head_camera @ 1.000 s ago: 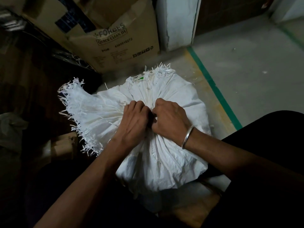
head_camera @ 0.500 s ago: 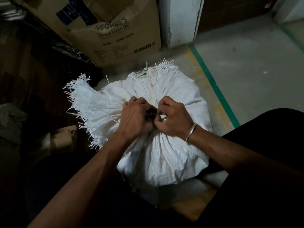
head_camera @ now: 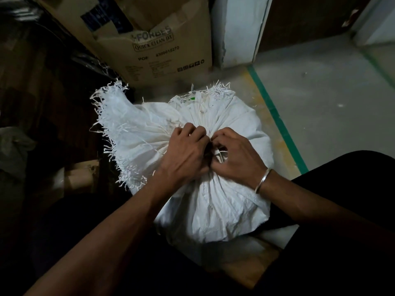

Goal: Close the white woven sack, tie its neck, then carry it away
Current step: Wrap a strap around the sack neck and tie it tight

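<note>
A person, seen from above, bends over a full white woven sack (head_camera: 224, 210) that stands low between their dark-clad legs, just in front of a brown cardboard box (head_camera: 166, 50) printed with "FORBES QUICK CLEAN DX". The sack's cloth is gathered into pleats that run to a bunched neck (head_camera: 220, 155) at the middle of its top. Both hands meet there, knuckles nearly touching. The left hand (head_camera: 186, 154) has its grip curled tight around the gathered cloth. The right hand (head_camera: 239, 154) has its grip pinching pale strands at the neck, fingers bent; whether a knot is formed under them cannot be told. A thin silver bangle (head_camera: 263, 180) circles the right wrist. A loose flap of the sack mouth with a frayed, stringy edge (head_camera: 111, 129) fans out to the left of the hands, and more frayed threads stick up at the far side. To the right, a green line (head_camera: 275, 118) crosses the grey concrete floor (head_camera: 320, 103). The left of the room is dark
</note>
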{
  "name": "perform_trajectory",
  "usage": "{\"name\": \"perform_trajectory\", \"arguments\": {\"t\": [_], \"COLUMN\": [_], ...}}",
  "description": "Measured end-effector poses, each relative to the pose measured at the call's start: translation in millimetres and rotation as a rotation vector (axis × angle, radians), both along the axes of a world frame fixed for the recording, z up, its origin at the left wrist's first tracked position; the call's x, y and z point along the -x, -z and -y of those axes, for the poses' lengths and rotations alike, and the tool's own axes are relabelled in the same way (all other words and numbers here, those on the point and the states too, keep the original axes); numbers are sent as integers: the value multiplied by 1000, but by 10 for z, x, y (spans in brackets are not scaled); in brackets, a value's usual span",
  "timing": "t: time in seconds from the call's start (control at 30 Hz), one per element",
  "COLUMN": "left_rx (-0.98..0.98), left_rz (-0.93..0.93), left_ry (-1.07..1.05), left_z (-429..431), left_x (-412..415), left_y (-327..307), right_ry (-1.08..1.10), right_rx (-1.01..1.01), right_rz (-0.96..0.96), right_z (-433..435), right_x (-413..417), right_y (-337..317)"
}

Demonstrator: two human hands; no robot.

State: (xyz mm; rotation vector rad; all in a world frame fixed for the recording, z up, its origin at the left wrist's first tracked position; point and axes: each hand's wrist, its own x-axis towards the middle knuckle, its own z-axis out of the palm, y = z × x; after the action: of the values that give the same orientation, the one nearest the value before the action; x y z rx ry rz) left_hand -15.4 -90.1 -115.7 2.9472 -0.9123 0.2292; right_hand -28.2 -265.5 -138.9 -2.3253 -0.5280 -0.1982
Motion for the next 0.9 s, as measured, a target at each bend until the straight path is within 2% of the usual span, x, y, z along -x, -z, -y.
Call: {"name": "perform_trajectory", "arguments": {"t": [0.07, 0.2, 0.37, 0.5, 0.63, 0.9], "left_rx": [-10, -26, -29, -124, -93, -134], "left_rz": [27, 44, 7, 12, 35, 70], "left_ry": [6, 34, 21, 84, 122, 51], "left_z": [17, -1, 9, 10, -79, 35], "left_x": [-9, 3, 0, -65, -132, -64], "left_y": [-7, -23, -50, -38, -11, -7], "right_ry": [32, -7, -35, 9, 45, 63], "right_rx": [32, -28, 18, 37, 42, 30], "right_rz": [9, -19, -28, -24, -44, -53], "right_z": [-17, 60, 75, 48, 43, -7], "right_x": [0, -31, -76, -64, -91, -79], "right_y": [-17, -93, -123, -102, -71, -101]}}
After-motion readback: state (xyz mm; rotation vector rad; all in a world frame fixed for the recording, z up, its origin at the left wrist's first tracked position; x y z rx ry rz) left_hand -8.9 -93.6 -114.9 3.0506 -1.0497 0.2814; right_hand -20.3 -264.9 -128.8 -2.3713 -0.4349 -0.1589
